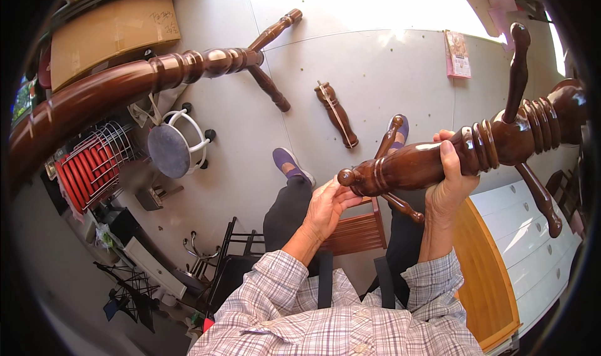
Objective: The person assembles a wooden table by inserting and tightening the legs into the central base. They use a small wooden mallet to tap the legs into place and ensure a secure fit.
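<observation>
A glossy dark-brown turned wooden coat stand post [407,168] with knobbed pegs lies tilted in front of me, rising to the right. My right hand [447,178] wraps round its thick, smooth section beside a ringed part, thumb on top. At the post's near-left end, my left hand [328,207] holds the tip next to a round knob [345,176], its fingers partly hidden under the wood. On the floor beyond lies a short turned wooden piece [337,115] with a pale strip along it. A second long turned post [144,74] with pegs reaches in from the left.
A cardboard box [116,34] stands at the far left, near a round grey stool [169,151] with white legs. Red round stacked things [91,171] sit by a wire rack. A slatted wooden seat [350,231] is below my hands. White drawers [526,231] stand right.
</observation>
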Demonstrator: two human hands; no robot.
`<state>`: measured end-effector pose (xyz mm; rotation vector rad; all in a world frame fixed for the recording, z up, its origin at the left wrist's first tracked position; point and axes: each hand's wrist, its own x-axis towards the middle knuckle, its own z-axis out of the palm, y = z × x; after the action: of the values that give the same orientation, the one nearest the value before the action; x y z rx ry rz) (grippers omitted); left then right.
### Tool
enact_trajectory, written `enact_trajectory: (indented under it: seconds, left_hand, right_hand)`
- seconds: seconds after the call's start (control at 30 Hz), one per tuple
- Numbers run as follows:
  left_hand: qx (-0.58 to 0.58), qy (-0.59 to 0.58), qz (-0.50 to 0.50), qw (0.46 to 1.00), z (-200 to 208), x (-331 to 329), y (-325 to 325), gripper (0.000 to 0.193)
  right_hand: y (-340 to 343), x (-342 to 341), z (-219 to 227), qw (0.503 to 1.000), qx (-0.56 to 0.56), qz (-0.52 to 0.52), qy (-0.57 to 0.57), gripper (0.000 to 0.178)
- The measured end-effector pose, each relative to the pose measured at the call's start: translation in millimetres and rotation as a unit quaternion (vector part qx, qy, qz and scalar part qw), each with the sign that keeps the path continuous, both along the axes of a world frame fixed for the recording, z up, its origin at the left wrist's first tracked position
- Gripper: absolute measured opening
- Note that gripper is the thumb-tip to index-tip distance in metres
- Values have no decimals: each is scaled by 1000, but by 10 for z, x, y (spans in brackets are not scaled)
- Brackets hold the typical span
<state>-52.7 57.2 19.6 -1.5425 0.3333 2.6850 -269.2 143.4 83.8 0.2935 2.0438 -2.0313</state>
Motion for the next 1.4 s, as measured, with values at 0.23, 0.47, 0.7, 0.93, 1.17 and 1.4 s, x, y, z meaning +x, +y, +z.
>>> enact_trajectory:
  seconds: [0.23,0.47,0.7,0.93,1.17,1.4]
  left_hand:
    - [87,-9,123,988,761,76,168,25]
    - [18,79,124,989,1320,2,87,20]
    - [-149,39,18,988,1967,354,-443,13]
    - [-427,-130,254,858,2940,1375,-1634,19]
    - [-800,23,216,559,5067,1199,-2777,55]
    - [-863,125,195,449,6073,446,-3202,65]
  right_hand:
    - [33,-76,970,997,-63,3,-41,38]
    - [-79,-245,1753,991,-126,1,-34,46]
    - [-93,-251,2260,980,-197,17,-21,51]
    - [52,-317,2645,956,-287,55,19,45]
    - [37,-249,2912,949,-292,104,53,44]
    - [-87,-90,3248,934,-297,151,127,48]
